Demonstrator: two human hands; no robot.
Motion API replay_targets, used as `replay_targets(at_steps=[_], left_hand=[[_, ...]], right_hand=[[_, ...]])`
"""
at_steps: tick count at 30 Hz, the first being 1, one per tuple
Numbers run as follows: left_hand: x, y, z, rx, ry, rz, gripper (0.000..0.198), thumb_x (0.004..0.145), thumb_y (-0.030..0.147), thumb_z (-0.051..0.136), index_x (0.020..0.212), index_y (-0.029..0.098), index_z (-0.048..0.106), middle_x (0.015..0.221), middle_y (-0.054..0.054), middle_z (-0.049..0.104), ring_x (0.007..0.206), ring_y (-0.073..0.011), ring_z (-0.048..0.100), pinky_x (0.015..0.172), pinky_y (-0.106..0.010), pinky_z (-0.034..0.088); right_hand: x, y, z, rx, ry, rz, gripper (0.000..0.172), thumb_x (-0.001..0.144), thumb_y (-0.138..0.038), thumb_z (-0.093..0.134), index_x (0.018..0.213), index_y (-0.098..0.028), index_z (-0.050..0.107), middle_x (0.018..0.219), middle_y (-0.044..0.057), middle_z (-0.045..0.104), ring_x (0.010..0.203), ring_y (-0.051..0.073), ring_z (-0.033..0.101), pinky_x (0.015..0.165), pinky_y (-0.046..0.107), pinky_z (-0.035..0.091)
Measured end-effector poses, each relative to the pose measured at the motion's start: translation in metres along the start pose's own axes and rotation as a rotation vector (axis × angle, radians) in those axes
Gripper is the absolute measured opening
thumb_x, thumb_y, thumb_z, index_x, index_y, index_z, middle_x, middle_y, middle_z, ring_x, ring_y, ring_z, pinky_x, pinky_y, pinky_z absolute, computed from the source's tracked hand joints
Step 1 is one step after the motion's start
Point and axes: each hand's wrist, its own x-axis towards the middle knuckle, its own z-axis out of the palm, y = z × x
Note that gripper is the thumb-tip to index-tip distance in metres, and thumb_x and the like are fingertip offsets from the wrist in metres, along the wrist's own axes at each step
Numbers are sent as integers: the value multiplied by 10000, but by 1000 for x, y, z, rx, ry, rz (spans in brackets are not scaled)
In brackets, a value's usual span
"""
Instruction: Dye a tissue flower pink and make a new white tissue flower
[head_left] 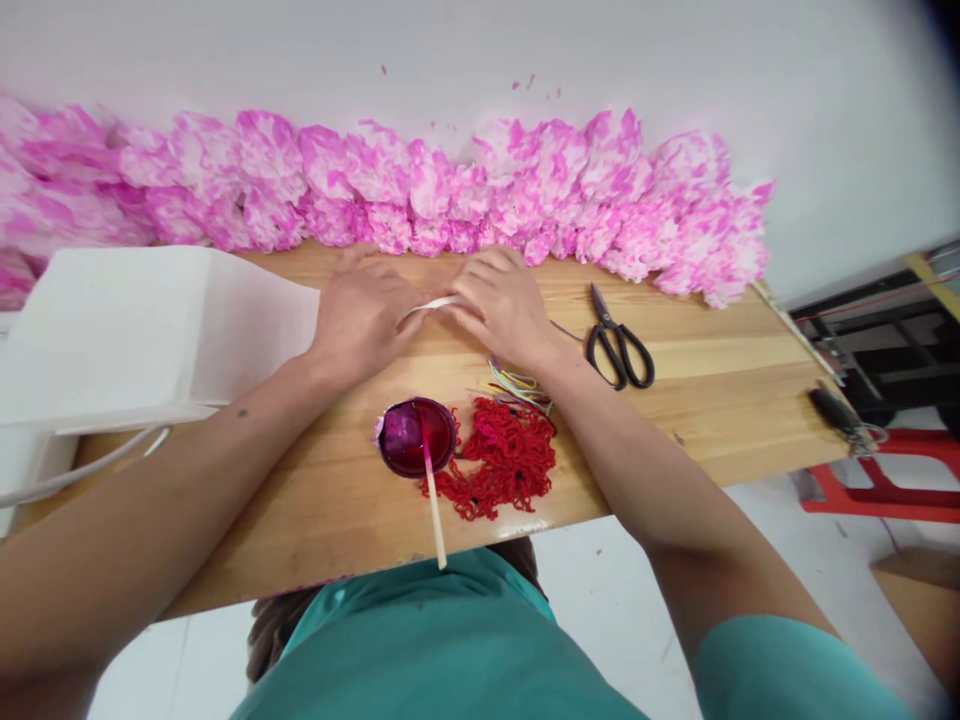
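Note:
My left hand (362,315) and my right hand (504,303) lie side by side on the wooden table (712,400), knuckles up, fingers curled. Between them they pinch a folded strip of white paper (436,302). Just beyond the fingers runs a long row of pink-and-white crumpled paper flowers (420,190) against the white wall. Near my wrists lie a small round dish of purple dye (416,437) with a wooden stick (433,490) resting in it, a heap of red yarn pieces (510,460) and a few coloured threads (514,385).
Black scissors (619,347) lie to the right of my right hand. A stack of white paper sheets (142,330) fills the table's left side, with a white cable (82,468) below it. A dark tool (836,412) sits at the right edge; a red stool (877,490) stands beyond.

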Motion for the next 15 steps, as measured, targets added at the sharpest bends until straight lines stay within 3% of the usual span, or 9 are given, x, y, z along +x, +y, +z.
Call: replay_targets(at_steps=[3, 7, 11, 15], left_hand=[[1, -4, 1, -49, 42, -20, 323, 989, 429, 498, 888, 239, 738, 846, -55, 757, 873, -253, 665, 986, -460, 423], [0, -11, -2, -109, 142, -55, 385, 1019, 469, 466, 1033, 203, 745, 1013, -91, 776, 936, -267, 677, 850, -433, 469], [1, -15, -3, -72, 120, -25, 312, 1012, 448, 501, 983, 265, 752, 1021, -53, 781, 977, -266, 683, 898, -454, 466], [2, -16, -1, -40, 140, 75, 314, 1007, 410, 529, 924, 225, 769, 976, -71, 786, 932, -272, 683, 862, -467, 456]], right_hand=[[-1, 4, 0, -22, 9, -6, 386, 1025, -477, 405, 954, -234, 697, 935, 63, 710, 993, 258, 585, 985, 472, 410], [-2, 6, -3, -19, 52, 2, 370, 1019, -479, 433, 973, -241, 713, 927, 54, 709, 960, 246, 581, 951, 454, 407], [-2, 5, -5, -19, 44, -15, 354, 1023, -460, 438, 988, -247, 719, 914, 48, 711, 946, 235, 576, 950, 445, 399], [-2, 3, -6, -44, 23, -22, 352, 1031, -436, 434, 978, -230, 714, 900, 45, 701, 928, 229, 562, 933, 436, 384]])
